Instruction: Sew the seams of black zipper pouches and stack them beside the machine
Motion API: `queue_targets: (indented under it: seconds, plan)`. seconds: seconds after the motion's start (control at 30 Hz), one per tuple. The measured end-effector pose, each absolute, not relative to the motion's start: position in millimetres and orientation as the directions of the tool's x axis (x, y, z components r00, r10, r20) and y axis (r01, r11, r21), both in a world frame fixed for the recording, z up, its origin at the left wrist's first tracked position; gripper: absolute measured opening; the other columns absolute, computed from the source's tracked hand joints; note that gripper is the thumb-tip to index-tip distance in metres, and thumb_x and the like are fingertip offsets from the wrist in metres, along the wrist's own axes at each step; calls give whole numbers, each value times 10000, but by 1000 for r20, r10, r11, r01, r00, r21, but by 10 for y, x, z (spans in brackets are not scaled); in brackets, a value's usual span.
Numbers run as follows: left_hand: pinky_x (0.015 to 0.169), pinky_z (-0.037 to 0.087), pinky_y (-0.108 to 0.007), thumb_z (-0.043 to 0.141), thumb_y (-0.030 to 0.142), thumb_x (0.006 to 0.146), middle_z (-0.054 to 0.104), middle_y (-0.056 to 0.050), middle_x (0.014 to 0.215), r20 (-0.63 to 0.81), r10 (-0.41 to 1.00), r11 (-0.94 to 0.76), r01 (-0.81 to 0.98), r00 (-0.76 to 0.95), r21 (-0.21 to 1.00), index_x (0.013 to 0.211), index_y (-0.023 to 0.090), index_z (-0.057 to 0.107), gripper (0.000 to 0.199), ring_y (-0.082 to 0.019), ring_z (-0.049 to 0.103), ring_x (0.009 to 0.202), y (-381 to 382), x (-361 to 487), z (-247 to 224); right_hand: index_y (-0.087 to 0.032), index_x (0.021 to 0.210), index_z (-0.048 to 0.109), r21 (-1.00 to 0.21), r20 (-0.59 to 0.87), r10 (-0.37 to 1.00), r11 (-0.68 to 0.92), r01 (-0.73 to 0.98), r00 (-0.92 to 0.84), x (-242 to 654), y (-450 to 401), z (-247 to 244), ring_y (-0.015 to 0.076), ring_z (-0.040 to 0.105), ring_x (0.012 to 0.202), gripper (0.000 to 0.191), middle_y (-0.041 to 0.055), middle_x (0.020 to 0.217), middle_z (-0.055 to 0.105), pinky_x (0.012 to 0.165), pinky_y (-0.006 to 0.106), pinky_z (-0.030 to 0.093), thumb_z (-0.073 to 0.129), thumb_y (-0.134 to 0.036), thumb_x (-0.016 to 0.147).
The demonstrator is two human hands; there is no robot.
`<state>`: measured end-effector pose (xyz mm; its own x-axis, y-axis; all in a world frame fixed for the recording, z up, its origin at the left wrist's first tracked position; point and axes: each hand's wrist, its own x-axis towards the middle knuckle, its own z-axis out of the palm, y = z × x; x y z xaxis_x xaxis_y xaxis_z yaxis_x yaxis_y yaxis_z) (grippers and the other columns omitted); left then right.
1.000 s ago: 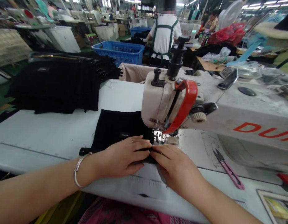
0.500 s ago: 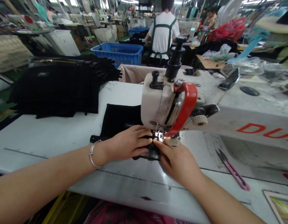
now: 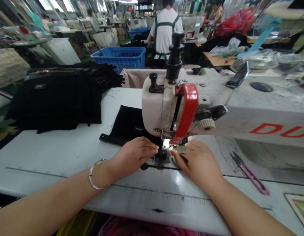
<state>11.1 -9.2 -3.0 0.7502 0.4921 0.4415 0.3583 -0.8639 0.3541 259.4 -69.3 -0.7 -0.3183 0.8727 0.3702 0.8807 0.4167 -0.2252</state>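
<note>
A black fabric piece (image 3: 128, 126) with a small label lies on the white table, its right part under the head of the sewing machine (image 3: 155, 111). My left hand (image 3: 133, 155) pinches the fabric's near edge, just left of the lit presser foot (image 3: 166, 143). On the other side of the foot is my right hand (image 3: 200, 164), its thumb and fingers apart beside the machine's small metal block; nothing shows in its grasp. A red guard (image 3: 187, 113) stands above, between the hands.
Stacked black pieces (image 3: 60, 98) lie at the left of the table (image 3: 55, 150). Pink thread snips (image 3: 251, 175) rest at the right, near a framed card (image 3: 298, 209). Behind are a blue basket (image 3: 119, 59) and a person (image 3: 165, 31) with their back turned.
The fabric has turned slightly, its strip end slanting down toward the foot. My right hand has moved right, away from my left hand, and its fingers have spread. The view has shifted slightly.
</note>
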Motion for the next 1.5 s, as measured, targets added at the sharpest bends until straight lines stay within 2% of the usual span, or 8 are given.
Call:
queue_targets:
  seconds: [0.1, 0.13, 0.33, 0.57, 0.73, 0.83, 1.03, 1.5]
  plan:
    - [940, 532, -346, 569, 223, 982, 731, -35, 1104, 422, 503, -859, 381, 754, 343, 1059, 190, 695, 152, -175, 669, 1004, -160, 169, -53, -148, 938, 673, -381, 438, 812, 557, 738, -387, 2540, -738, -28, 268, 593, 911, 105, 98, 945, 669, 816, 410, 501, 595, -218, 947]
    - [940, 529, -344, 563, 217, 985, 730, -38, 1101, 422, 494, -865, 377, 760, 333, 1057, 184, 690, 150, -173, 669, 998, -178, 186, -58, -147, 1001, 672, -415, 455, 792, 594, 689, -408, 2516, -749, -38, 258, 603, 943, 107, 100, 1008, 678, 842, 399, 506, 585, -185, 952]
    - [923, 533, -330, 522, 172, 990, 729, -36, 1054, 467, 483, -876, 397, 741, 275, 1004, 173, 674, 152, -170, 663, 974, -213, 233, -66, -159, 967, 692, -473, 459, 789, 606, 640, -408, 2445, -762, -101, 245, 649, 918, 91, 85, 1036, 705, 824, 387, 537, 608, -135, 941]
    - [915, 537, -300, 496, 132, 989, 742, -29, 985, 458, 471, -882, 394, 754, 259, 954, 158, 693, 201, -157, 685, 913, -133, 324, 14, -140, 948, 707, -433, 476, 790, 593, 679, -386, 2455, -712, -102, 268, 652, 903, 127, 111, 1019, 709, 781, 399, 558, 586, -104, 934]
    - [914, 527, -297, 568, 161, 962, 745, -30, 939, 460, 518, -854, 413, 721, 316, 912, 151, 701, 142, -173, 684, 907, -29, 375, 11, -131, 929, 712, -369, 470, 784, 591, 717, -404, 2466, -649, -113, 302, 643, 892, 121, 123, 1023, 711, 725, 412, 566, 628, -61, 875]
    - [917, 518, -284, 593, 163, 949, 740, -18, 933, 448, 547, -835, 422, 707, 353, 890, 169, 702, 124, -162, 682, 904, 10, 387, -5, -124, 921, 713, -349, 472, 783, 588, 729, -405, 2471, -628, -114, 305, 642, 899, 137, 127, 1031, 710, 745, 416, 567, 636, -36, 849]
    - [904, 522, -307, 582, 172, 951, 736, -28, 951, 440, 587, -809, 470, 680, 353, 842, 183, 714, 171, -182, 676, 938, 34, 414, -12, -137, 937, 722, -332, 455, 805, 549, 767, -380, 2481, -602, -130, 280, 641, 855, 154, 120, 1002, 717, 727, 388, 564, 625, -51, 854]
    - [870, 550, -329, 584, 187, 948, 735, -34, 940, 481, 604, -797, 490, 636, 354, 862, 190, 720, 161, -194, 679, 915, 29, 429, -48, -178, 948, 715, -323, 464, 804, 544, 774, -372, 2474, -581, -169, 262, 647, 911, 174, 105, 998, 711, 776, 388, 569, 570, -92, 906]
